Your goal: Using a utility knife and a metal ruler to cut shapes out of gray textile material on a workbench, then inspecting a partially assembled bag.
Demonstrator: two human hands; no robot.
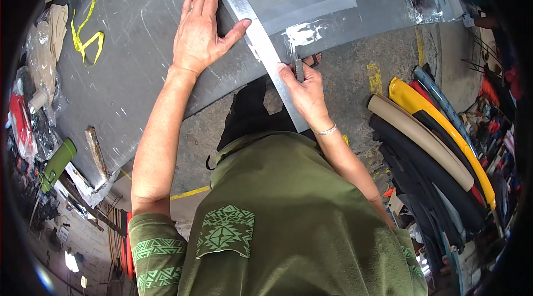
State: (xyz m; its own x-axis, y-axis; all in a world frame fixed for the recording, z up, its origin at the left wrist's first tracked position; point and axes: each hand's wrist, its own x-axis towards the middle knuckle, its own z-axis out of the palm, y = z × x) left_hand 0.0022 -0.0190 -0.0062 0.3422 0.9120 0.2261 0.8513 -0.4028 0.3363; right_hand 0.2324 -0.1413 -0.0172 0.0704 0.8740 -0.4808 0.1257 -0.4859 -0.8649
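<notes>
My left hand [201, 25] lies flat with fingers spread on a long metal straightedge [256, 35], pressing it onto a dark grey sheet [139, 63] spread over the worktable. My right hand [304, 92] grips a small utility knife [299, 68] held against the straightedge's right side, at the near edge of the sheet. A bracelet sits on my right wrist. The straightedge runs diagonally from the top of the view down past the table's near edge.
A yellow measuring tape [91, 18] lies on the sheet at far left. A green tool [55, 164] sits at the table's left end. Rolls of yellow, beige and black material [433, 146] are stacked on the floor at right. Bags clutter the left side.
</notes>
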